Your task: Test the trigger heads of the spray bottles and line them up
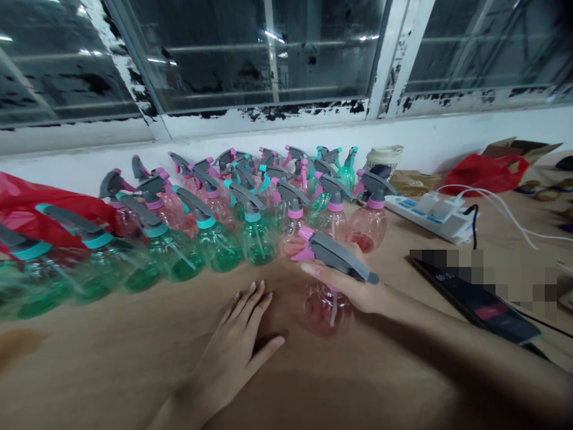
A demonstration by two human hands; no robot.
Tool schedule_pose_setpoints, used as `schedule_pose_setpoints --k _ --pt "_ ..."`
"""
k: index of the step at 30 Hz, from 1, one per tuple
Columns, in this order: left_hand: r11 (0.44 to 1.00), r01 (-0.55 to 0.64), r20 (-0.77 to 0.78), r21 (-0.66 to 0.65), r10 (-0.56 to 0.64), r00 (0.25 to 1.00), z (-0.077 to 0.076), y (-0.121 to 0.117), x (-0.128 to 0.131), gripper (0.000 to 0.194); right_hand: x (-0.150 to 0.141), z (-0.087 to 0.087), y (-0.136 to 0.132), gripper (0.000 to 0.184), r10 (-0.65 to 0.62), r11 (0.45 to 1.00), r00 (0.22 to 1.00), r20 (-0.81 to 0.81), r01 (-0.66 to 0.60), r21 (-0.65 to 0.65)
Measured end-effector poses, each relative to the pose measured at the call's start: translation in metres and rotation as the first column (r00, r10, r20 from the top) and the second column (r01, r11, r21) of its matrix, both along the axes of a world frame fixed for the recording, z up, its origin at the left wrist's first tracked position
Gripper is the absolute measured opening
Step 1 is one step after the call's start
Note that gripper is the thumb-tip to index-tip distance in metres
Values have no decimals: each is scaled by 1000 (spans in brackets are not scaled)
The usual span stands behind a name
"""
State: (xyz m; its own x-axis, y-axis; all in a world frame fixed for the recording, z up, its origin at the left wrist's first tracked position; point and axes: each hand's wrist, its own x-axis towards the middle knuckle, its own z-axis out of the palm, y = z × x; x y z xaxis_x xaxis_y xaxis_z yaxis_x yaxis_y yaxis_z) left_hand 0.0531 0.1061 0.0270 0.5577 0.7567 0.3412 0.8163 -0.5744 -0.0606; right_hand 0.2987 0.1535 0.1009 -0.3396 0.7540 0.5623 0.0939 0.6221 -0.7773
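Note:
My right hand point(353, 283) is wrapped round the neck of a pink see-through spray bottle point(329, 313) with a grey and pink trigger head. The bottle is upright, low over or on the table; I cannot tell whether its base touches. Flat on the table lies my left hand point(242, 331), fingers spread, holding nothing. Just beyond both hands stand several more spray bottles in rows. A green bottle point(259, 242) with a teal collar is near the left fingertips. Behind the held bottle is another pink bottle point(369, 224).
A red plastic bag point(58, 209) sits at the left, another red bag point(486, 173) at the back right by a cardboard box point(519, 146). At the right are a white power strip point(436, 218) with cables and a phone point(478, 298). A paper cup point(382, 158) stands near the wall.

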Motion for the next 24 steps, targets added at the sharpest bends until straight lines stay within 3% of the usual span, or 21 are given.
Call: schedule_pose_setpoints --k 7,24 --pt "1000 2 3 -3 -2 1000 0 -1 0 62 0 3 -1 8 13 999 1000 -10 -13 -39" --pt "1000 6 18 -1 -6 1000 -2 0 -1 62 3 6 0 7 15 999 1000 14 -15 -36"
